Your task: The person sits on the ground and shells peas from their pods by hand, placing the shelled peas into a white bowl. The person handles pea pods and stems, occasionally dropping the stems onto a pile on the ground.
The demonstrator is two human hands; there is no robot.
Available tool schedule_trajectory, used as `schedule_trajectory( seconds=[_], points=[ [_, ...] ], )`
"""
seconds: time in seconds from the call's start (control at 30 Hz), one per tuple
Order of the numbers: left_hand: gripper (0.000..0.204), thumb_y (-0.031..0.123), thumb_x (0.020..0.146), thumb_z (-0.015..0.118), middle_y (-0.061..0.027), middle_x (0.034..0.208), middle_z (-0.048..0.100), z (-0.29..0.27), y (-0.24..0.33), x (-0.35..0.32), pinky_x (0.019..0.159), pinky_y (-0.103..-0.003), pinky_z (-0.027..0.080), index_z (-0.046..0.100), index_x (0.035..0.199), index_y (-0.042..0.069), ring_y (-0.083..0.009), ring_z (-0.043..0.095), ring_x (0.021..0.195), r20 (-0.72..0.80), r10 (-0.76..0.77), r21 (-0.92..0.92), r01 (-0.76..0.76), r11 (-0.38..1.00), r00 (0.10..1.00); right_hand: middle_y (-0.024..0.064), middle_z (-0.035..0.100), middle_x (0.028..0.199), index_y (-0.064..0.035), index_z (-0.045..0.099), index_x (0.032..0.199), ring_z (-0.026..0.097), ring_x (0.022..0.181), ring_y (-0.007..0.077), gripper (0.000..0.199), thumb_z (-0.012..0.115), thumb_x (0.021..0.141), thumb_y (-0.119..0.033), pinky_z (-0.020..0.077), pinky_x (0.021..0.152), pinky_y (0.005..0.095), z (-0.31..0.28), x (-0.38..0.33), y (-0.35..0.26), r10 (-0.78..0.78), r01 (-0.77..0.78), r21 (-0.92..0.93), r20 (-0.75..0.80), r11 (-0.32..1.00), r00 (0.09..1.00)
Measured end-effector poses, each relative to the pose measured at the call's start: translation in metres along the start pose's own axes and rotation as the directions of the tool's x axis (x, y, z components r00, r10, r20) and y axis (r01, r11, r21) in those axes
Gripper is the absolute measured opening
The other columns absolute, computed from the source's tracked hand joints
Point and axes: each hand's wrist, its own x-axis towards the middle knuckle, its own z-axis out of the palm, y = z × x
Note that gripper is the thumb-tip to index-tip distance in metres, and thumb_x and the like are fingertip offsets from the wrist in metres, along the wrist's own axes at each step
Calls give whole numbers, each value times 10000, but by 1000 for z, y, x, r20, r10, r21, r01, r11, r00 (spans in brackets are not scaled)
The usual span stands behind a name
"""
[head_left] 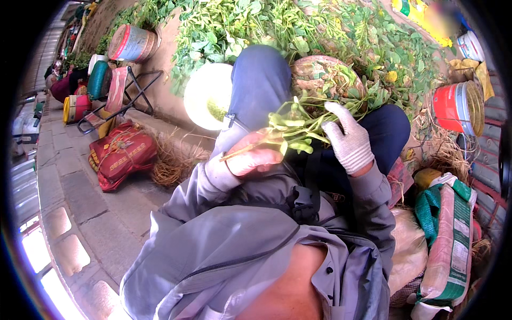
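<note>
Across my lap lies a leafy bean plant (293, 127) with green pods along its stem. My bare left hand (254, 156) is closed around the stem's thin end. On my right hand (348, 140) is a whitish knitted glove; its thumb and fingers are spread beside the plant's leafy side, and it seems to touch the stalks only lightly. Just beyond my left knee stands a white bucket (205, 96) with some green stuff inside. Between my knees and the heap is a round reddish basin (320, 66) holding leaves and stalks.
A big heap of cut green plants (256, 24) spreads ahead. To the left are a red bag (125, 154), a folding stool (130, 98) and a paint bucket (133, 44). On the right sit a red bucket (453, 109) and packed sacks (445, 240).
</note>
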Motion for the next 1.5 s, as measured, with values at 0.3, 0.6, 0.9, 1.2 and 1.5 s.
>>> schedule_trajectory(
  seconds=[0.3,0.6,0.9,1.2,1.5],
  points=[
    [248,281,902,646,5,726,520,-2,3,-7,497,-193,333,576,930,44,-56,442,581,78,-118,-189,131,973,990,4,534,655,-79,573,888,427,451,50,18,585,889,-66,354,400,200,13,0,1,376,-500,630,332,594,865],
    [388,434,976,499,15,656,483,34,3,19,448,-226,304,588,887,67,-77,425,530,75,-177,-192,189,963,981,56,611,815,-45,553,943,597,753,108,102,593,859,-4,496,682,272,31,-20,-15,58,-79,308,78,948,995],
    [175,250,929,619,33,754,502,21,-9,29,462,-197,339,550,933,90,-61,456,600,29,-168,-366,167,915,985,156,609,830,-79,566,930,630,732,371,136,578,810,-15,527,648,418,40,-30,-18,-364,364,-48,24,930,931],
    [162,158,902,649,37,790,539,19,-14,29,500,-196,362,574,1024,82,-49,467,623,-3,-137,-375,126,918,990,49,579,952,-25,522,1016,539,861,93,223,658,854,-96,467,769,254,46,-46,-2,186,-322,542,292,776,938],
    [161,202,884,684,52,714,501,18,-18,28,503,-204,315,618,980,90,-43,398,572,4,-65,-255,64,965,998,61,590,939,-19,550,1095,562,853,125,171,474,954,-79,474,763,264,29,-50,-13,72,-272,383,461,883,884]
  ],
)
